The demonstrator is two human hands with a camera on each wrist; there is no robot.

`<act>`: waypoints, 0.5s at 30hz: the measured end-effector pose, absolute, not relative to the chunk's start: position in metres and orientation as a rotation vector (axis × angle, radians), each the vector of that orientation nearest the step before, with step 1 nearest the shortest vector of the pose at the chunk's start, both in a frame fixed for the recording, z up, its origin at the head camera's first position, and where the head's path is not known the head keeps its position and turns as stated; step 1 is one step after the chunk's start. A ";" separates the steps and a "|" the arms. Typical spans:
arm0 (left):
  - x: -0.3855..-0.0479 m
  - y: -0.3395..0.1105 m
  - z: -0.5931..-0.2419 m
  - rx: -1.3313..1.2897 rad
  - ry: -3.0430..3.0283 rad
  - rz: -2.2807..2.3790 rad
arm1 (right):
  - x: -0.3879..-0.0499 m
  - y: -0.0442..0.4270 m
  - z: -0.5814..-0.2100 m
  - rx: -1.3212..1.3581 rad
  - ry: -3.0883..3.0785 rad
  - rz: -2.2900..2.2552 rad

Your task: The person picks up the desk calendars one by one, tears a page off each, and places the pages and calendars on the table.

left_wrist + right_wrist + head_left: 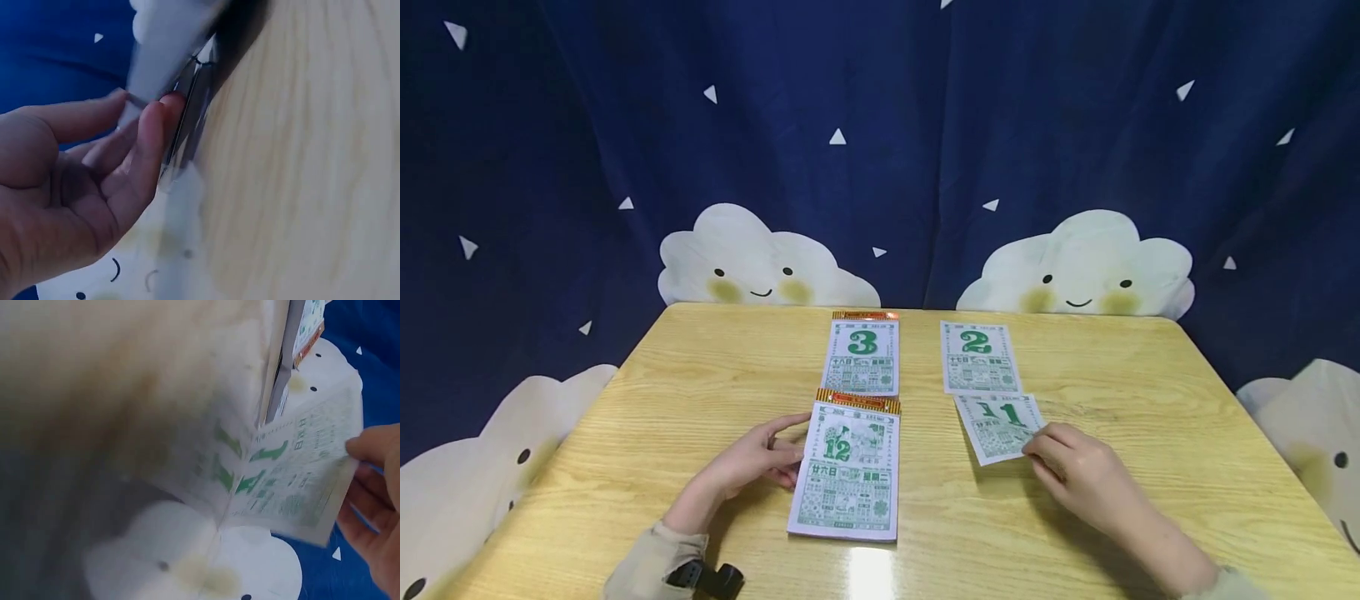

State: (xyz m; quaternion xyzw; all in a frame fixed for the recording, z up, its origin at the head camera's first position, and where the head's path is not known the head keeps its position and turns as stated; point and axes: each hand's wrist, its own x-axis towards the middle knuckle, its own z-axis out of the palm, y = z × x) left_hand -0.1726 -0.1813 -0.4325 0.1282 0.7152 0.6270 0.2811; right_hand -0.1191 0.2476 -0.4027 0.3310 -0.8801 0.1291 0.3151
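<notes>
A tear-off calendar [850, 467] showing a green 12 lies in front, its left side tilted up a little. My left hand [760, 457] grips it by the left edge; in the left wrist view the fingers [150, 134] bend against the pad's side and underside. A loose calendar sheet [996, 425] with a green 11 hangs at a slant from my right hand [1086, 475]. Thumb and fingers pinch its near right corner, and the right wrist view has the sheet [294, 475] lifted off the wood on that side.
Behind the front pad lies another tear-off calendar [861, 367] showing 3. A loose sheet [981, 362] with 2 lies to its right, just beyond the 11 sheet. The wooden table [700, 358] ends at a dark blue curtain [895, 100] with clouds.
</notes>
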 end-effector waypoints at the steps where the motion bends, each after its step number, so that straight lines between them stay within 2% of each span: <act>1: -0.172 -0.180 -0.432 0.335 1.942 1.666 | -0.117 0.246 -0.404 0.881 -2.335 0.336; 15: -0.172 -0.163 -0.433 0.171 2.067 1.650 | -0.105 0.233 -0.415 0.924 -2.686 0.383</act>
